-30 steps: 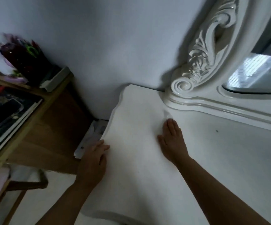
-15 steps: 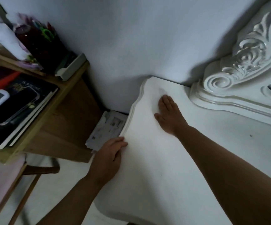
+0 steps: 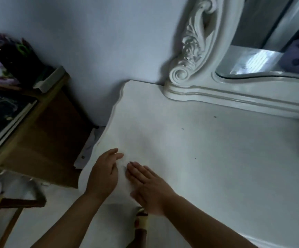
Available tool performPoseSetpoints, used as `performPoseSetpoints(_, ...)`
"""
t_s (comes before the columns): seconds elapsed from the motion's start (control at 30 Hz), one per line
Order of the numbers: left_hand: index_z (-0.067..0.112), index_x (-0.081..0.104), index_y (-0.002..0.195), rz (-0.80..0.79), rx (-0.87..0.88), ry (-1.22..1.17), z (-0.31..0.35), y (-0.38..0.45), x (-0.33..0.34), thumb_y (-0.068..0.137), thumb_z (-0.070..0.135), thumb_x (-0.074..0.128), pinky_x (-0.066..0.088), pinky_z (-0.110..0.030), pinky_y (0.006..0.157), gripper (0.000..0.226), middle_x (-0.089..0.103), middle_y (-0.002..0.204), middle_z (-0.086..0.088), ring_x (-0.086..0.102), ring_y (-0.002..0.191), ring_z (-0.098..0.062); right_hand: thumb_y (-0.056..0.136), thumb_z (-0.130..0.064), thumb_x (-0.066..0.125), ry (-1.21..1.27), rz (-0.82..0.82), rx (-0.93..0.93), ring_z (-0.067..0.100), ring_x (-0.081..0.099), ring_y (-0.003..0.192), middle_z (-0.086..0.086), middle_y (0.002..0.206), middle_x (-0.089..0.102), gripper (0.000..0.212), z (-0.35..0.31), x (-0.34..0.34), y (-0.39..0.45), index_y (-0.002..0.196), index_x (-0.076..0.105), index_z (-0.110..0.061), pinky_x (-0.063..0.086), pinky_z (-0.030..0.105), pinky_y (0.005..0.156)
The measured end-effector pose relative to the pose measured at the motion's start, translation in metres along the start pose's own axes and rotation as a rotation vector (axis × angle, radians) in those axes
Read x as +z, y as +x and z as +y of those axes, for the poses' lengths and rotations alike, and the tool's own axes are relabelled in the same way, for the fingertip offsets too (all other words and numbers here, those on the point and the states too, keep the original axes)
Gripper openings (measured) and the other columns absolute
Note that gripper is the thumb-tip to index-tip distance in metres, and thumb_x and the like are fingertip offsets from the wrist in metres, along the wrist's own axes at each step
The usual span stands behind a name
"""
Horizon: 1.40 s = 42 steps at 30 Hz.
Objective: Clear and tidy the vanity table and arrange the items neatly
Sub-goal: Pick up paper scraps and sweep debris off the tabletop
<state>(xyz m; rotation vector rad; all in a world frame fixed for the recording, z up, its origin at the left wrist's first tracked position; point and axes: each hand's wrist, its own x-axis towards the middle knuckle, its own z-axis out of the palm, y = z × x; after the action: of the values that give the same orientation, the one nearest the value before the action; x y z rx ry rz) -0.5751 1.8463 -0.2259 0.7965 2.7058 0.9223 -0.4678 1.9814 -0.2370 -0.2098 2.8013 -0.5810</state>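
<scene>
The white vanity table [image 3: 207, 149] fills the right and centre of the view, its top bare apart from a few small dark specks. My right hand [image 3: 148, 185] lies flat, palm down, near the table's front left corner, fingers together and pointing left. My left hand [image 3: 104, 174] rests at the table's left edge just beside it, cupped, with the fingers reaching onto the top. The two hands almost touch. Neither hand holds anything that I can see.
An ornate white mirror frame [image 3: 195, 56] with its mirror [image 3: 270, 51] stands at the table's back right. A wooden shelf unit [image 3: 37, 122] with books and a dark bouquet stands to the left. Papers [image 3: 87, 149] lie in the gap between. A foot in a sandal [image 3: 141, 221] shows below.
My right hand has swept back from the far left corner of the table to the near left edge. The left hand stays at the edge. The view has swung right.
</scene>
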Motion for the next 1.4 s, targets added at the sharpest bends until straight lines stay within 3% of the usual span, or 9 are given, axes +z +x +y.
performPoseSetpoints(0.1, 0.008, 0.059, 0.115, -0.057, 0.043, 0.012, 0.019, -0.023, 0.016, 0.089, -0.001, 0.042, 0.028, -0.029, 0.104, 0.032, 0.052, 0.132, -0.011, 0.043, 0.125, -0.024, 0.086, -0.057, 0.002, 0.013, 0.108, 0.232, 0.012, -0.017, 0.140, -0.004, 0.151, -0.014, 0.071, 0.014, 0.009, -0.042, 0.146, -0.001, -0.018, -0.010, 0.032, 0.115)
performPoseSetpoints(0.2, 0.008, 0.058, 0.117, -0.117, 0.076, 0.022, 0.041, -0.043, 0.032, 0.089, -0.002, 0.043, 0.025, -0.028, 0.107, 0.034, 0.049, 0.136, -0.011, 0.040, 0.128, -0.024, 0.088, -0.058, -0.006, -0.002, 0.317, 0.497, 0.028, 0.017, 0.141, 0.014, 0.151, 0.023, 0.083, 0.045, 0.014, -0.105, 0.140, 0.029, -0.004, 0.023, 0.048, 0.113)
performPoseSetpoints(0.3, 0.007, 0.058, 0.117, -0.143, 0.125, 0.041, 0.060, -0.062, 0.043, 0.088, -0.003, 0.044, 0.023, -0.027, 0.106, 0.034, 0.049, 0.135, -0.013, 0.040, 0.127, -0.025, 0.073, -0.070, -0.021, 0.071, 0.330, 0.701, 0.028, 0.003, 0.143, 0.016, 0.154, 0.011, 0.105, 0.078, 0.023, -0.180, 0.143, 0.018, -0.004, -0.001, 0.035, 0.115)
performPoseSetpoints(0.47, 0.008, 0.058, 0.117, -0.175, 0.174, 0.035, 0.083, -0.086, 0.055, 0.088, -0.004, 0.043, 0.024, -0.028, 0.107, 0.035, 0.048, 0.135, -0.011, 0.040, 0.127, -0.024, 0.091, -0.060, 0.001, 0.047, 0.384, 0.947, 0.047, 0.032, 0.131, 0.032, 0.140, 0.035, 0.091, 0.119, 0.039, -0.280, 0.130, 0.041, 0.011, 0.010, 0.032, 0.115)
performPoseSetpoints(0.63, 0.010, 0.056, 0.119, -0.201, 0.168, 0.052, 0.090, -0.093, 0.057, 0.089, -0.002, 0.041, 0.025, -0.032, 0.110, 0.036, 0.046, 0.137, -0.009, 0.038, 0.128, -0.023, 0.095, -0.052, 0.017, 0.118, 0.401, 1.127, 0.029, -0.002, 0.144, 0.019, 0.155, 0.003, 0.072, 0.147, 0.036, -0.331, 0.143, 0.014, 0.001, -0.002, 0.035, 0.118)
performPoseSetpoints(0.7, 0.010, 0.056, 0.120, -0.199, 0.155, 0.074, 0.087, -0.090, 0.052, 0.089, -0.002, 0.041, 0.026, -0.034, 0.111, 0.036, 0.046, 0.137, -0.009, 0.038, 0.129, -0.023, 0.098, -0.035, 0.031, 0.201, 0.450, 1.243, 0.028, -0.005, 0.144, 0.017, 0.156, -0.001, 0.061, 0.154, 0.033, -0.337, 0.144, 0.012, 0.000, -0.002, 0.035, 0.117)
performPoseSetpoints(0.83, 0.010, 0.056, 0.120, -0.179, 0.102, 0.107, 0.067, -0.079, 0.037, 0.088, -0.001, 0.043, 0.029, -0.036, 0.110, 0.036, 0.047, 0.137, -0.010, 0.039, 0.128, -0.023, 0.097, -0.035, 0.032, 0.263, 0.524, 1.388, 0.029, -0.004, 0.143, 0.017, 0.156, 0.000, 0.063, 0.166, 0.026, -0.324, 0.145, 0.009, -0.001, 0.001, 0.039, 0.116)
performPoseSetpoints(1.07, 0.005, 0.058, 0.116, -0.146, 0.004, 0.156, 0.009, -0.061, 0.002, 0.086, -0.004, 0.046, 0.031, -0.040, 0.108, 0.033, 0.049, 0.134, -0.017, 0.042, 0.126, -0.030, 0.097, -0.030, 0.034, 0.141, 0.474, 1.105, 0.031, -0.002, 0.143, 0.021, 0.154, 0.004, 0.061, 0.136, 0.008, -0.188, 0.143, 0.011, 0.004, 0.005, 0.040, 0.116)
performPoseSetpoints(1.4, 0.005, 0.058, 0.114, -0.150, -0.026, 0.092, -0.067, -0.049, -0.045, 0.085, -0.006, 0.049, 0.026, -0.031, 0.104, 0.033, 0.048, 0.134, -0.016, 0.040, 0.127, -0.030, 0.085, -0.049, 0.009, 0.104, 0.366, 0.550, 0.020, -0.005, 0.144, 0.009, 0.157, 0.003, 0.074, 0.021, 0.013, -0.009, 0.146, 0.012, -0.008, -0.004, 0.029, 0.115)
